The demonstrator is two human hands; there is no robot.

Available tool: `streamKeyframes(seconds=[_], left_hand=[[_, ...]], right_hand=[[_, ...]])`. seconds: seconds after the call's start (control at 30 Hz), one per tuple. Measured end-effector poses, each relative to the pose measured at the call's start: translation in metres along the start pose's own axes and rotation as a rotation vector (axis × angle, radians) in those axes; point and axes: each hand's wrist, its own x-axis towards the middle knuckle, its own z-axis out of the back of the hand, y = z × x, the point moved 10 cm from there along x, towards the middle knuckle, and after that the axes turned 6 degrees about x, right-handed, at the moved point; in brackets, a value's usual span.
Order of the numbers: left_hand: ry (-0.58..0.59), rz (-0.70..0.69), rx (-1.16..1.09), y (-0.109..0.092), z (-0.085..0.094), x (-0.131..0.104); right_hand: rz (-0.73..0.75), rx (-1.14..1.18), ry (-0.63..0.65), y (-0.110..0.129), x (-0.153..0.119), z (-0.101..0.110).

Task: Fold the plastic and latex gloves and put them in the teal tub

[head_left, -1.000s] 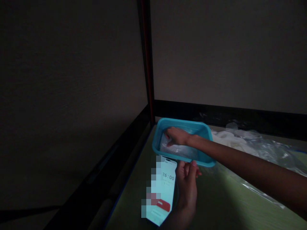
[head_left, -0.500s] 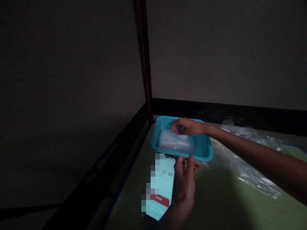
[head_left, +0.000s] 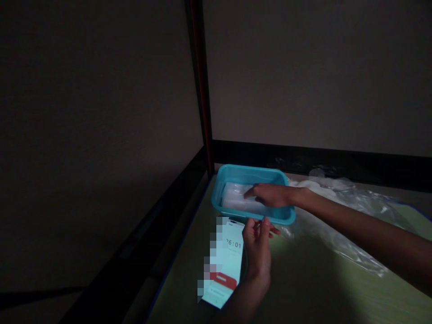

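Reaching with the right hand [head_left: 275, 195] into a rounded rectangular tub of aqua-blue plastic [head_left: 224, 173], index finger stretched toward the tub's left end, the other fingers bent in under the palm. Bringing that index fingertip over a flat rectangular packet of whitish translucent plastic film [head_left: 232, 195], laid on the floor of the tub toward its left end; unable to tell a light touch from a small gap there. Unable to tell, too, about any pinch on the packet, with thumb and curled fingers mostly hidden behind the back of the hand.

Holding the left hand [head_left: 258, 245] at the tub's near rim, right of its middle, thumb upright with its tip against or just before the rim, index finger bent close by, remaining fingers curled loosely. Cannot tell a pinch on the rim from a bare touch.

Can see, just in front of the tub's near left side, a lit smartphone with a pale screen [head_left: 232, 261], screen up, showing a reading ending in 6:01 above a red button, left edge pixelated. Can see, right of the tub and partly behind the right forearm, crumpled clear plastic bags [head_left: 362, 191]. Beneath the tub, a green mat with blue edging [head_left: 371, 299]; behind it, a black baseboard [head_left: 270, 153] and dim walls, joined at a dark reddish post [head_left: 200, 81].
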Motion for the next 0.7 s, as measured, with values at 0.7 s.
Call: streamKeyframes(seconds=[0.7], left_hand=[[-0.074,-0.034,-0.147,-0.011,-0.005,0.007]], right_hand=[[0.123,-0.103,-0.324,0.018,-0.084,0.044]])
